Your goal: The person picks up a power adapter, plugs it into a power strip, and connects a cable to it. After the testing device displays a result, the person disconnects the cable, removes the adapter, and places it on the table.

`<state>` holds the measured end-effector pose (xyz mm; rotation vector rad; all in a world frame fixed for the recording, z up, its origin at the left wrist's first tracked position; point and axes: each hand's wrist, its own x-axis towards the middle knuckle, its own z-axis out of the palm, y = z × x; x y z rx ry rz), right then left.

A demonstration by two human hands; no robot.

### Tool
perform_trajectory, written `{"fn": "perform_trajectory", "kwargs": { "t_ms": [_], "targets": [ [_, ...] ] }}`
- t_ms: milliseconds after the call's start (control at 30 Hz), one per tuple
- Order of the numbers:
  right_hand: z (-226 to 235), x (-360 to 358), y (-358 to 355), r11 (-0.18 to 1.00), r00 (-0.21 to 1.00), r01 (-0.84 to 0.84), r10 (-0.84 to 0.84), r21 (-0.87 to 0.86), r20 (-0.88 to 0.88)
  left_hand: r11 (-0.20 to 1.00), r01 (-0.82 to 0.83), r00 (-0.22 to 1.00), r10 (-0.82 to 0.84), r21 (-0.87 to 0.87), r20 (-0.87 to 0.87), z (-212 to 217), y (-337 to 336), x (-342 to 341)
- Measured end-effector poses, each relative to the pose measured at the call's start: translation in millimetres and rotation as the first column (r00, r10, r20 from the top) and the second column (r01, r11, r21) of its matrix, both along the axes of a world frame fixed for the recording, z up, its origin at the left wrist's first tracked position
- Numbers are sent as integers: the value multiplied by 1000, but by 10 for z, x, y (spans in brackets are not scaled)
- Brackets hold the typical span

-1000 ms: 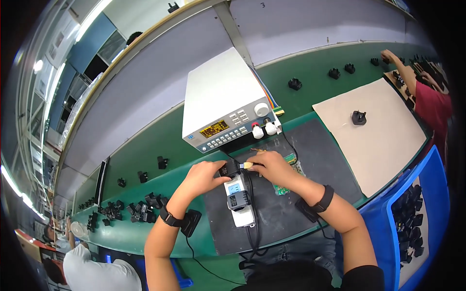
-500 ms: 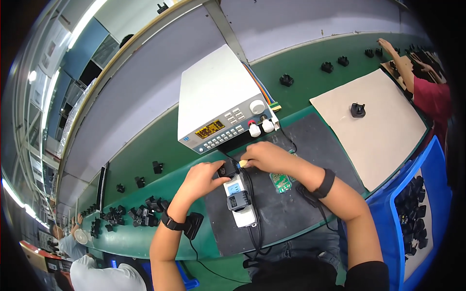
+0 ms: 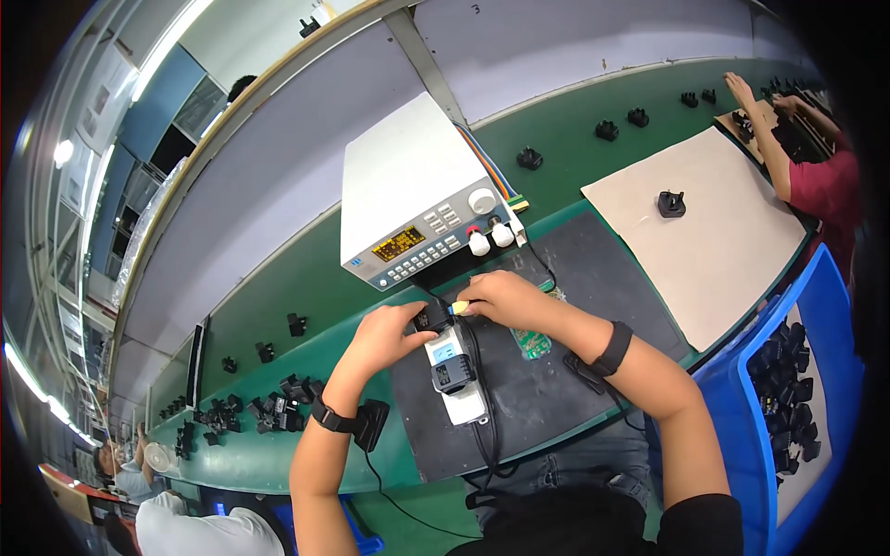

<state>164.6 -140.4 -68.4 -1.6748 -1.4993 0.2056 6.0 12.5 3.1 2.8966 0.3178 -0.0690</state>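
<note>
A white power strip [image 3: 461,408] lies on the dark mat, with a black power adapter [image 3: 429,317] plugged in at its far end. My left hand [image 3: 385,335] grips that adapter, thumb on the near side and fingers over the far side. Between the fingertips of my right hand [image 3: 505,298] is a yellow USB plug [image 3: 460,307], its blue end at the adapter's right side. How far it goes in is too small to tell. Another dark adapter [image 3: 453,373] sits mid-strip. Right of the strip, a green circuit board [image 3: 532,345] lies partly under my right forearm.
Behind my hands stands a white bench instrument [image 3: 408,181] with a lit display. Black adapters lie heaped [image 3: 275,410] at left; one adapter [image 3: 671,204] rests on a cardboard sheet [image 3: 714,269]. A blue bin [image 3: 756,408] of adapters is at right. A co-worker's arm [image 3: 769,139] reaches in beyond.
The whole view has shifted slightly. Both my hands keep their hold at the far adapter and the yellow plug. At far right, the co-worker's hands have moved a little.
</note>
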Motion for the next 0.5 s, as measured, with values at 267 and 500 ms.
{"fn": "perform_trajectory", "kwargs": {
  "t_ms": [267,500],
  "targets": [
    [168,57,77,942,995,-100,94,-320,-34,1000,-15,999,14,-8,-35,1,-21,7],
    [275,-400,-584,950,857,205,-59,-234,512,981,105,905,-162,162,392,8,-425,-465]
  ]
}}
